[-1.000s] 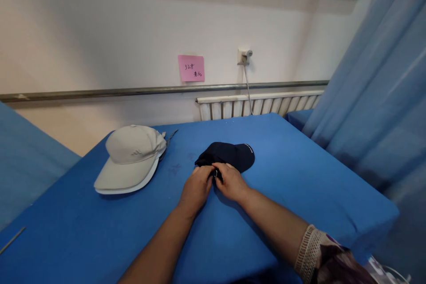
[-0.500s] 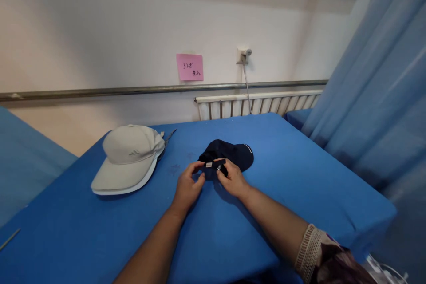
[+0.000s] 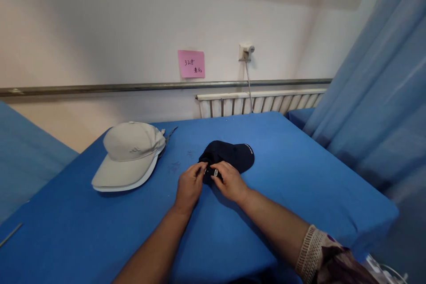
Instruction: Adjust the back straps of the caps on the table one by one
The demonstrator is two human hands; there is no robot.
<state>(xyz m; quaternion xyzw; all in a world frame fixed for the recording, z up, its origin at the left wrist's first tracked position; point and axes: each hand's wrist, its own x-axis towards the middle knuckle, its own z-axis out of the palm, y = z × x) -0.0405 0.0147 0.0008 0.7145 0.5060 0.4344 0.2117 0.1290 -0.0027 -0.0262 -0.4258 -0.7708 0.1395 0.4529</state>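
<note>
A dark navy baseball cap (image 3: 229,153) lies on the blue-covered table with its brim pointing right and its back opening toward me. My left hand (image 3: 190,185) pinches the left part of the cap's back strap between thumb and fingers. On the strap's other part my right hand (image 3: 230,182) is closed, and a small metal buckle (image 3: 216,172) shows beside its fingertips. The fingers partly hide the strap, so I cannot tell how its two ends are joined.
Stacked light-coloured caps (image 3: 131,151) rest at the left on the blue table cover (image 3: 299,199). A thin stick (image 3: 11,234) lies at the far left edge. Behind stand a radiator (image 3: 259,103) and a rail (image 3: 133,88); a blue curtain (image 3: 376,75) hangs at right.
My left fingers have closed into a tighter pinch on the strap, and my right fingertips have shifted slightly left. The pale label seen before is now covered. The view has moved slightly.
</note>
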